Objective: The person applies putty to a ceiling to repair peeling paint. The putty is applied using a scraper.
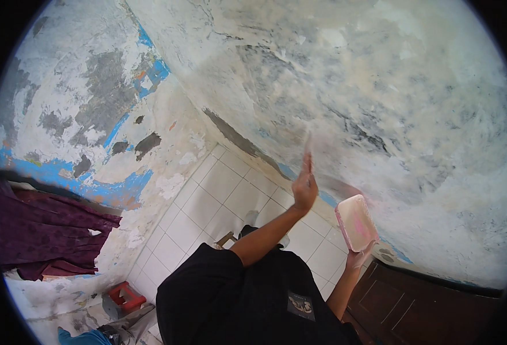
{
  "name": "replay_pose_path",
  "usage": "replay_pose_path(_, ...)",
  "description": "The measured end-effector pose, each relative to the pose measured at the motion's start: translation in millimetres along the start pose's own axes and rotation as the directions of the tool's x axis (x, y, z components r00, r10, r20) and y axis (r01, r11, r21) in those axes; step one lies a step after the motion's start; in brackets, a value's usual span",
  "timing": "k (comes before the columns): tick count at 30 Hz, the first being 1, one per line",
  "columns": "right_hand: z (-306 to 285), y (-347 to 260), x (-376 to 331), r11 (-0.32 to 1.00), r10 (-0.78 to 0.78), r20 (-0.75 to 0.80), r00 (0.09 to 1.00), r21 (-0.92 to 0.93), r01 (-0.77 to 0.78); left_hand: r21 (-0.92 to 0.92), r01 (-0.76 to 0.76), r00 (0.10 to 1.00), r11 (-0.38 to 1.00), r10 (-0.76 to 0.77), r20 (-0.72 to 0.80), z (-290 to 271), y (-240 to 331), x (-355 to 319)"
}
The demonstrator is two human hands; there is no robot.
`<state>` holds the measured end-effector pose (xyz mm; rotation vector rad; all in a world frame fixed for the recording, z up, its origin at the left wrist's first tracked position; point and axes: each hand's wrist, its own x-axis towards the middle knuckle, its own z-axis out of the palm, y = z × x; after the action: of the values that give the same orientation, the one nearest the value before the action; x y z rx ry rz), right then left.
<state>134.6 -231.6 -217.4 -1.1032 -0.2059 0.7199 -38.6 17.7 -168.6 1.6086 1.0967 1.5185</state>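
The left hand is raised in front of the patchy wall, with the fingers closed around a thin scraper. The blade is blurred and points up, touching the wall or just beside it; I cannot tell which. The right hand is lower and to the right, and it holds from below a pale rectangular tray that is tilted toward the wall. Under both hands is a white tiled floor. Far on the left, a purple cloth hangs, and a small red stool stands near the lower edge.
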Motion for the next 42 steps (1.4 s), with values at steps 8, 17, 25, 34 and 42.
replay_pose_path(8,5,-1,3,0.998,0.047,0.052,0.998,0.028,-0.049,0.271,-0.233,0.963,0.934,0.259,-0.066,39,-34,26)
replay_pose_path(17,-1,5,5,1.000,0.006,0.057,0.998,0.011,-0.007,-0.055,0.286,0.945,0.957,-0.291,-0.152,-26,-37,11)
replay_pose_path(25,3,25,-5,0.996,0.069,0.092,0.993,0.055,-0.074,-0.167,0.291,0.930,0.942,-0.319,-0.179,15,47,58)
replay_pose_path(34,-6,24,-2,0.994,0.080,0.059,0.995,0.070,-0.084,-0.060,-0.154,0.980,0.986,0.144,-0.137,11,56,29)
replay_pose_path(42,-20,9,-8,0.997,0.028,0.051,0.998,0.068,-0.032,0.144,-0.106,0.990,0.984,0.091,0.105,63,11,-9)
